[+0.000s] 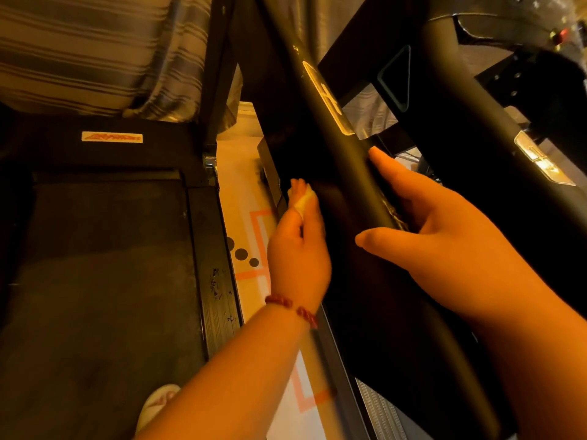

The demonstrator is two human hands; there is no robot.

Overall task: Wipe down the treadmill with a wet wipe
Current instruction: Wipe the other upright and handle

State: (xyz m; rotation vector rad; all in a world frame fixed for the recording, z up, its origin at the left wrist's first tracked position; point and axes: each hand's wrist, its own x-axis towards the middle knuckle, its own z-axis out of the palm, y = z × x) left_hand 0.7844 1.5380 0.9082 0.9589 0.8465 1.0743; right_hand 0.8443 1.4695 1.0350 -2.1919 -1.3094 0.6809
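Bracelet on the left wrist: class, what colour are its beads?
The bracelet has dark red beads; the head view shows it best.

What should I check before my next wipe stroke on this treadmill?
1. Wipe held in left grip: ok, pinched at the fingertips.
2. Right grip steadying the rail: ok, thumb and fingers round it.
3. Wipe touching the panel: cannot tell.
4. Wipe wet enough: cannot tell.
5. Belt stopped: cannot tell.
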